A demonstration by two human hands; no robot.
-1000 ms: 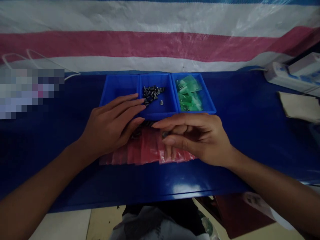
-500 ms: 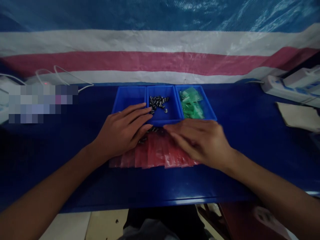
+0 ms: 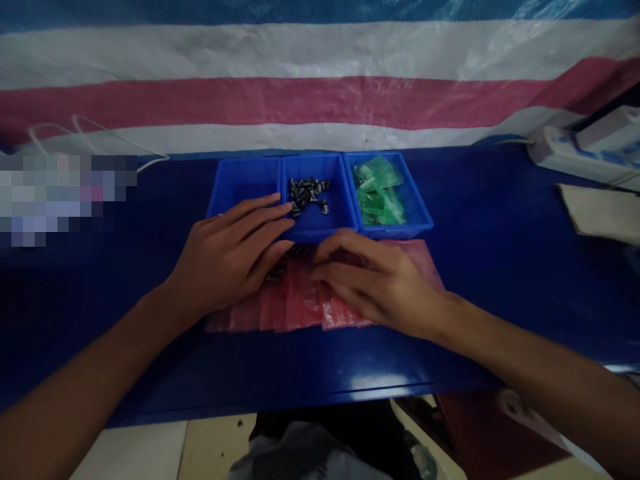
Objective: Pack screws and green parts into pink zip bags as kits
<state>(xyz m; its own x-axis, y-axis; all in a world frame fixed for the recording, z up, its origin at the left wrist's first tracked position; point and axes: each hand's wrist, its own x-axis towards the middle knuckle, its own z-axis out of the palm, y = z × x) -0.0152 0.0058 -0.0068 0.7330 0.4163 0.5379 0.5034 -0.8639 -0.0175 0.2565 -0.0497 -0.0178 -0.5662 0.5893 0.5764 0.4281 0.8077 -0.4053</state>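
Note:
My left hand lies flat with its fingers stretched, palm down over the left part of a row of red plastic bags. Its fingertips reach the front of the blue bins. Beside its thumb, several dark screws rest on the bags, partly hidden. My right hand is over the right part of the row, thumb and index finger curled toward each other; what they hold, if anything, cannot be made out. Behind, the middle blue bin holds a small heap of dark screws.
The right blue bin contains green plastic bags; the left blue bin is partly covered by my left hand. A power strip and a beige pad lie at the right. White cables run along the left back.
The view has shifted slightly, so the bins appear higher and further left. My right hand has turned, its index finger now arched and more of the red bags showing behind it. My left hand stays in place.

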